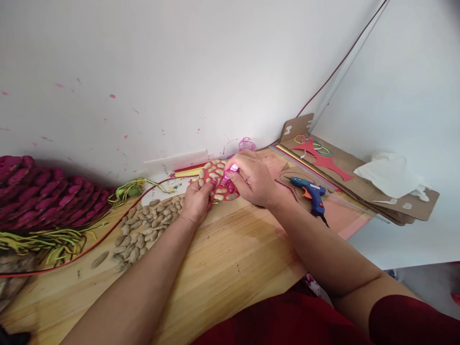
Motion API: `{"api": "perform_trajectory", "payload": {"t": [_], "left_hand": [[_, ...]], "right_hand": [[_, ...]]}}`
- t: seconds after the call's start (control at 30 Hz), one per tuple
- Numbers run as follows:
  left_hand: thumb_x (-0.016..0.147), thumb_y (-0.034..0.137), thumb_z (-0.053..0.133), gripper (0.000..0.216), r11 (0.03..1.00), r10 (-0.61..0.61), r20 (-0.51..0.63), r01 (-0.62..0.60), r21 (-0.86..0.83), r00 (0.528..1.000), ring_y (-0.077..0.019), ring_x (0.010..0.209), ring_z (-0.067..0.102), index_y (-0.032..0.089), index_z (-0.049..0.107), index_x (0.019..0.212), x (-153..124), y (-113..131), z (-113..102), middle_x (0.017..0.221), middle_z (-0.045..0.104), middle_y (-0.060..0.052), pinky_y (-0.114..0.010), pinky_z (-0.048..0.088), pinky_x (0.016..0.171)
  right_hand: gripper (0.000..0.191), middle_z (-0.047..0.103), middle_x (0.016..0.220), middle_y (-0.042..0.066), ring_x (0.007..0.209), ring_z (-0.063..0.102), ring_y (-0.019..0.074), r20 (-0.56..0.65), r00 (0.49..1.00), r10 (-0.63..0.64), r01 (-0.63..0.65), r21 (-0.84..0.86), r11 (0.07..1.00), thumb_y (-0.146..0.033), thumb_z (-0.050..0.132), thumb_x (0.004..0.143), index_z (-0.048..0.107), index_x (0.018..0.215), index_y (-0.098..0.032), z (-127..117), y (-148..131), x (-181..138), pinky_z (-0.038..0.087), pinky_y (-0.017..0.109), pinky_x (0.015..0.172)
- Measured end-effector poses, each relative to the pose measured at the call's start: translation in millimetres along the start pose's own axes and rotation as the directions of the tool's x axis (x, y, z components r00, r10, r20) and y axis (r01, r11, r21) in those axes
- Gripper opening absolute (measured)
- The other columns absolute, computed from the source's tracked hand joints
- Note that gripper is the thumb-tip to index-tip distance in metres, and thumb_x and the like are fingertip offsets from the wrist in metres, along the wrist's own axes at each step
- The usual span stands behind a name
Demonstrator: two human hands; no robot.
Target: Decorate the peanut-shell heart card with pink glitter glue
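Observation:
My left hand grips the near-left edge of a red piece with unshelled peanuts set all over its face. My right hand is closed over the right side of that piece, fingers pinched round a small pink-smeared tool with a whitish end. Its kind cannot be made out, since the fingers cover most of it. Beneath the pinch, some peanuts are wet with bright pink. To the left of my left hand lies a heap of plain peanuts on the wooden table.
A blue glue gun lies to the right on brown card. Beyond it are a red cut-out, cardboard sheets and white paper. Stacked magenta-painted pieces with yellow-green yarn stand left. A red cord crosses the table.

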State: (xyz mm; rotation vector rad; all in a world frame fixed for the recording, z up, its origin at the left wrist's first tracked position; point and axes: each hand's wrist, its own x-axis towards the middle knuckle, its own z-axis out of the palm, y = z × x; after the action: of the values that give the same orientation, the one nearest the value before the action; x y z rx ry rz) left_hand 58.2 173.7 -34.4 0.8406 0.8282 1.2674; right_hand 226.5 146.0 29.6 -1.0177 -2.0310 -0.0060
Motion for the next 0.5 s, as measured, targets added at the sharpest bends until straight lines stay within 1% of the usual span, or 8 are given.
{"api": "perform_trajectory", "payload": {"t": [0.13,0.23,0.37,0.5], "left_hand": [[0.063,0.036,0.092,0.039,0.999,-0.014,-0.018,0.014,0.037,1.000,-0.0055,0.031,0.031,0.021,0.056,0.065,0.3,0.1,-1.5,0.043,0.046,0.008,-0.020,0.017,0.034],[0.063,0.036,0.091,0.040,0.998,-0.012,-0.024,0.014,0.054,1.000,-0.0060,0.031,0.031,0.021,0.054,0.063,-0.2,1.3,-0.9,0.042,0.046,0.008,-0.020,0.017,0.033],[0.061,0.035,0.091,0.041,0.999,-0.015,-0.019,0.016,0.045,1.000,-0.0058,0.031,0.032,0.021,0.053,0.062,-0.2,2.0,0.6,0.043,0.045,0.008,-0.020,0.018,0.034],[0.059,0.037,0.091,0.040,0.998,-0.029,-0.031,0.031,0.053,0.999,-0.0061,0.030,0.031,0.021,0.054,0.061,0.1,2.5,1.0,0.042,0.047,0.007,-0.020,0.016,0.032]], "right_hand": [[0.020,0.071,0.085,0.005,0.088,0.057,0.0230,-0.014,1.000,-0.017,0.017,0.007,1.000,-0.034,0.051,0.103,0.062,0.091,-0.023,-1.2,0.4,0.3,0.038,0.041,0.085],[0.021,0.070,0.084,0.005,0.087,0.057,0.0230,0.008,1.000,-0.010,0.009,0.028,1.000,-0.035,0.049,0.104,0.061,0.091,-0.023,-1.4,0.5,0.5,0.038,0.040,0.086],[0.019,0.070,0.085,0.005,0.089,0.057,0.0237,0.034,0.999,-0.016,0.016,0.004,1.000,-0.034,0.051,0.103,0.061,0.091,-0.023,-2.4,1.1,0.7,0.038,0.041,0.085],[0.018,0.072,0.089,0.006,0.089,0.058,0.0240,0.010,1.000,-0.021,0.021,0.002,1.000,-0.034,0.052,0.102,0.062,0.092,-0.024,-3.3,1.6,0.7,0.038,0.042,0.086]]}}
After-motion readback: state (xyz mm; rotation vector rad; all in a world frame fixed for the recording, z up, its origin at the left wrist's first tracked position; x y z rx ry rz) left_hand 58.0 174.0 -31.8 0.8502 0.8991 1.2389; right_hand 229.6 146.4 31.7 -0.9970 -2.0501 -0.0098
